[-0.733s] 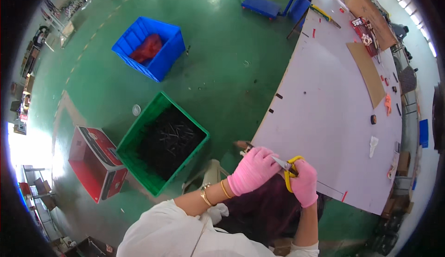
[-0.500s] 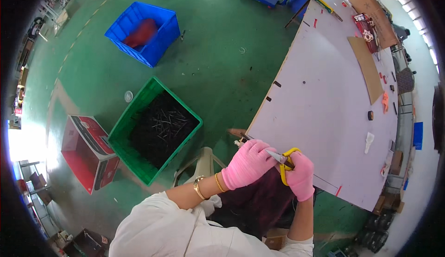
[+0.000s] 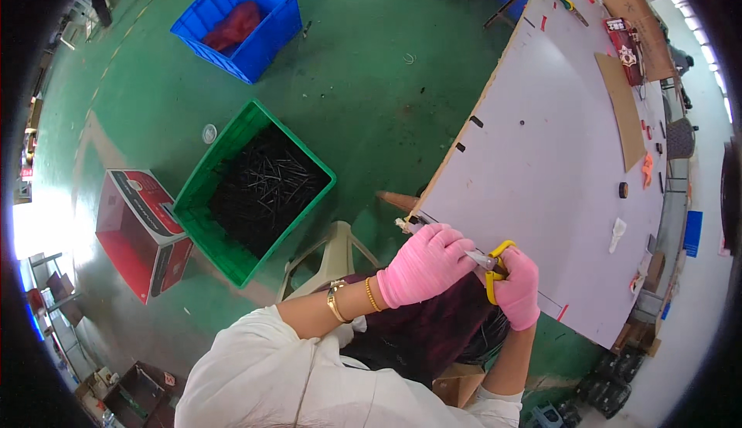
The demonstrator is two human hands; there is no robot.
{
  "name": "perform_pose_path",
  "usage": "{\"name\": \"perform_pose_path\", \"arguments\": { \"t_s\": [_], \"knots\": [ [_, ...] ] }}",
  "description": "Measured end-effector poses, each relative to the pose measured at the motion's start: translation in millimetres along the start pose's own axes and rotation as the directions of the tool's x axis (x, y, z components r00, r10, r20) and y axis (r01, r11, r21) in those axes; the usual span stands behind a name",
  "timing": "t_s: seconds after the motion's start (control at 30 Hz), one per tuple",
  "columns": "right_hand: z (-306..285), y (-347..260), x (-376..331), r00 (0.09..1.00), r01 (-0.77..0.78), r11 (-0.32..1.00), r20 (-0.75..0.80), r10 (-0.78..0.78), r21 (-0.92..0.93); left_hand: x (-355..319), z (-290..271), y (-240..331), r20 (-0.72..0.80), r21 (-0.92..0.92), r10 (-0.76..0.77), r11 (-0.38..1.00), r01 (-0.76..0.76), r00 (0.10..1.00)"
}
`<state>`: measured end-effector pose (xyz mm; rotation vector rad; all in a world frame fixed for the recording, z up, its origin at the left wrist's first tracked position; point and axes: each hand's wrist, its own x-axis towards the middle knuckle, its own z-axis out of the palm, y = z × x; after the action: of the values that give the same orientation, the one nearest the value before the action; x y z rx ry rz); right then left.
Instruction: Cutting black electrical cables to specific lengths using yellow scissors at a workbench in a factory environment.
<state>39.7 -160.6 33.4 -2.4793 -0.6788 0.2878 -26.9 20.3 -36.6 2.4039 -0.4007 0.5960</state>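
My right hand (image 3: 516,289), in a pink knit glove, grips a pair of yellow-handled scissors (image 3: 495,267). The short metal blades point left and reach the fingertips of my left hand. That hand (image 3: 427,264), gloved in the same pink, is closed with its fingers curled together. Whatever sits inside its fingers is hidden by the glove. Both hands are over my lap at the near left corner of the white table (image 3: 533,196). Dark maroon cloth (image 3: 417,327) covers my lap below them.
A green crate (image 3: 251,270) of thin black pieces (image 3: 270,185) stands left, beside a red-and-white carton (image 3: 147,227). Farther off is a blue crate (image 3: 267,49) with a red bundle (image 3: 234,26). A beige plastic stool (image 3: 332,254) stands near my left arm. Cardboard (image 3: 621,111) and black tape (image 3: 624,190) lie on the table.
The view has shifted, so the crates appear higher in the picture. My hands have moved slightly right in it, and the scissor blades lie closer against my left fingers. A walking person's legs show more at upper left.
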Motion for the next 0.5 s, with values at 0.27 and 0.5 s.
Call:
{"name": "perform_pose_path", "arguments": {
  "t_s": [0.27, 0.5],
  "knots": [
    [-1.4, 4.1, -0.9, 0.999, -0.023, 1.000, 0.049, 0.023, -0.003, -1.0, -1.2, 3.6, -0.002, 0.015, -0.001, 1.000, 0.001, 1.000],
    [1.4, 1.8, 0.2, 1.000, 0.009, 0.999, 0.022, -0.008, -0.031, -4.0, 4.9, -2.6, 0.011, -0.007, -0.014, 1.000, 0.014, 1.000]
  ]
}}
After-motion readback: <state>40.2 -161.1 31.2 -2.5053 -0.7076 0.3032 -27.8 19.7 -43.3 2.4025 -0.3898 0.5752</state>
